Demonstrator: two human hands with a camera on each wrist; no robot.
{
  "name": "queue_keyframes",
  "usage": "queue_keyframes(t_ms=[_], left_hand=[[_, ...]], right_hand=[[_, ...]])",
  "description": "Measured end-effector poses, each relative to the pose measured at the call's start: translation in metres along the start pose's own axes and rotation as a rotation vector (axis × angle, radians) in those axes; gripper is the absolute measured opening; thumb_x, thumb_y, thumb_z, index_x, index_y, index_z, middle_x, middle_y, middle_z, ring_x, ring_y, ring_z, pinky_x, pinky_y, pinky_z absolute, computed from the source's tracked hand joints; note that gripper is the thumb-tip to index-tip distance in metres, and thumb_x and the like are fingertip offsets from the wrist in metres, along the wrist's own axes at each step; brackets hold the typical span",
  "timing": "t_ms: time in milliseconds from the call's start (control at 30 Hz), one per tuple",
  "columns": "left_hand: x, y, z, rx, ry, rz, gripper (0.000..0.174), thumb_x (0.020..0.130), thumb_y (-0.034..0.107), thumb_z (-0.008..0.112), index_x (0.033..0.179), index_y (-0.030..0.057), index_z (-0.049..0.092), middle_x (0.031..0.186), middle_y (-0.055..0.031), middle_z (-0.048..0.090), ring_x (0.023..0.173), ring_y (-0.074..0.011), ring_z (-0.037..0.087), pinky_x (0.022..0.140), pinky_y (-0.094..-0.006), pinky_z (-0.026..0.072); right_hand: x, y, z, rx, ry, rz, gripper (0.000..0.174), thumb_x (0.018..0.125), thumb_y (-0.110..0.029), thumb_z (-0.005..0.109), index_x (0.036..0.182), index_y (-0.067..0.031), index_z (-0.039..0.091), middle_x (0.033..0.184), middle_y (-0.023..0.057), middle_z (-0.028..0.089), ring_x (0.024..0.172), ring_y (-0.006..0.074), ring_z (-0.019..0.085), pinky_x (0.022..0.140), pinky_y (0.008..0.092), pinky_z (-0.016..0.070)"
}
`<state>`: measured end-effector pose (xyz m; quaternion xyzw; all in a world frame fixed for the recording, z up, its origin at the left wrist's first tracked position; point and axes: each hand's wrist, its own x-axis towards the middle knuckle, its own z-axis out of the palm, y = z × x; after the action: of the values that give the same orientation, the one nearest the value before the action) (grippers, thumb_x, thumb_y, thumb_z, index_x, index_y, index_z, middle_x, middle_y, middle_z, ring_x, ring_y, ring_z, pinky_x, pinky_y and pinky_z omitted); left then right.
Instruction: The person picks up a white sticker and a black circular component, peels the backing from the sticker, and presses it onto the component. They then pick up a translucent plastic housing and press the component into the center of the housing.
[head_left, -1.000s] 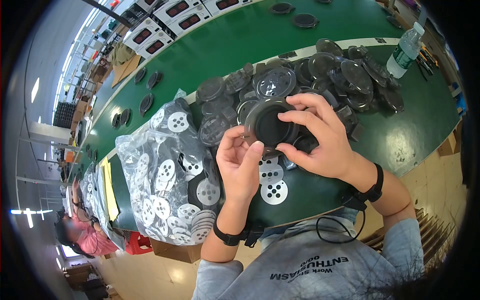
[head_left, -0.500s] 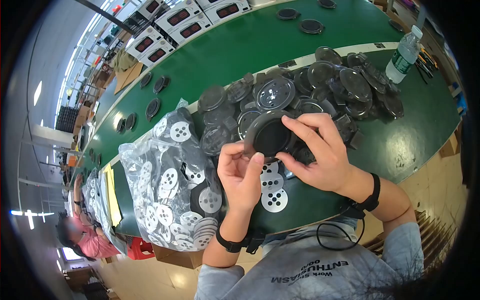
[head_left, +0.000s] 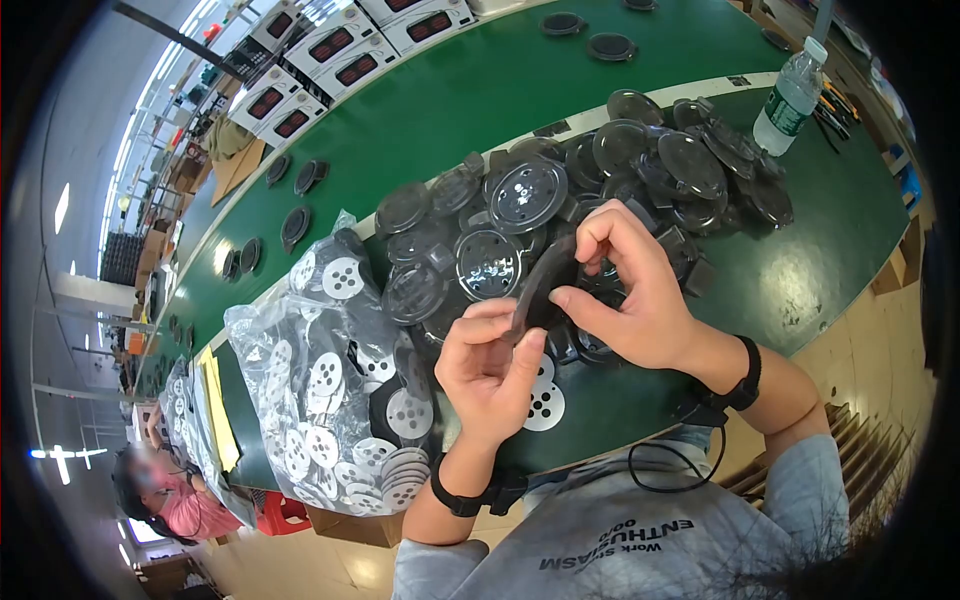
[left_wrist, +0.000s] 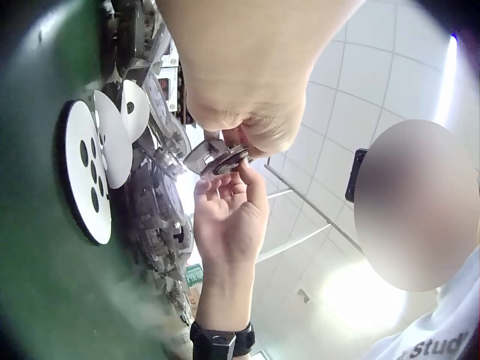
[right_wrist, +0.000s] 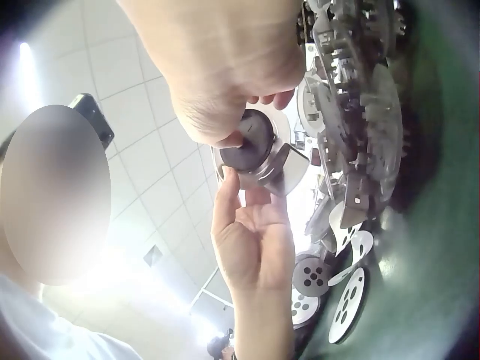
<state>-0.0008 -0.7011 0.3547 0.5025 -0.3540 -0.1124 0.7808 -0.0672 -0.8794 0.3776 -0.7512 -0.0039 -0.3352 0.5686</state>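
A round dark translucent part is held up between both hands, tilted nearly edge-on in the head view. The left hand pinches its lower left rim between thumb and fingers. At its upper right, the right hand grips the edge with thumb and curled fingers. In the right wrist view the part shows a dark disc inside a clear rim, with a block-like piece at its side. Behind the hands lies a heap of similar dark parts. White discs with holes lie on the table below.
A clear plastic bag of white discs stands left of the hands. A water bottle is at the back right beside some tools. More dark round parts sit on the green surface beyond, near stacked boxes. Another person is at far left.
The held part has turned from showing its dark round face to nearly edge-on. Both hands still hold it, and the right hand's fingers are more curled.
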Motion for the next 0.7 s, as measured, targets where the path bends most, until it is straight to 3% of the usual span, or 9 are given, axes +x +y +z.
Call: queue_keyframes(t_ms=[300, 533, 633, 700], left_hand=[[-0.001, -0.0046, -0.0012, 0.03, 0.087, -0.04, 0.025, 0.089, -0.011, 0.065, 0.107, 0.0004, 0.052, 0.119, -0.0157, 0.059, 0.103, -0.0163, 0.062, 0.088, -0.0282, 0.0509], [0.0024, -0.006, 0.0001, 0.017, 0.12, -0.035, 0.025, 0.089, -0.011, 0.065, 0.106, 0.0027, 0.051, 0.115, -0.0141, 0.061, 0.1, -0.0143, 0.062, 0.084, -0.027, 0.0509], [0.0022, -0.0064, 0.0005, 0.032, 0.134, -0.029, 0.025, 0.09, -0.011, 0.065, 0.106, 0.0031, 0.051, 0.115, -0.0131, 0.061, 0.098, -0.0134, 0.062, 0.082, -0.0259, 0.0509], [0.0018, -0.0054, 0.0004, 0.054, 0.145, -0.029, 0.025, 0.09, -0.011, 0.065, 0.106, 0.0029, 0.052, 0.114, -0.0124, 0.061, 0.097, -0.0127, 0.062, 0.08, -0.025, 0.051]], right_hand=[[-0.0007, -0.0027, -0.0016, -0.166, -0.033, -0.153, 0.026, 0.079, -0.003, 0.077, 0.088, -0.0052, 0.053, 0.085, 0.0054, 0.051, 0.071, 0.0167, 0.048, 0.063, 0.0291, 0.0425], [-0.0033, -0.0057, 0.0051, 0.03, 0.067, 0.137, 0.02, 0.081, -0.004, 0.077, 0.092, -0.002, 0.061, 0.085, 0.0063, 0.062, 0.072, 0.016, 0.057, 0.066, 0.0278, 0.0475], [-0.0001, -0.0041, -0.0014, -0.147, 0.014, -0.002, 0.016, 0.083, -0.004, 0.074, 0.094, -0.0013, 0.062, 0.083, 0.0064, 0.063, 0.072, 0.0153, 0.059, 0.065, 0.0275, 0.0486], [0.0002, -0.0048, -0.0006, -0.095, 0.008, 0.026, 0.014, 0.084, -0.004, 0.073, 0.093, -0.0012, 0.062, 0.082, 0.0062, 0.063, 0.073, 0.0143, 0.059, 0.065, 0.0269, 0.0489]])
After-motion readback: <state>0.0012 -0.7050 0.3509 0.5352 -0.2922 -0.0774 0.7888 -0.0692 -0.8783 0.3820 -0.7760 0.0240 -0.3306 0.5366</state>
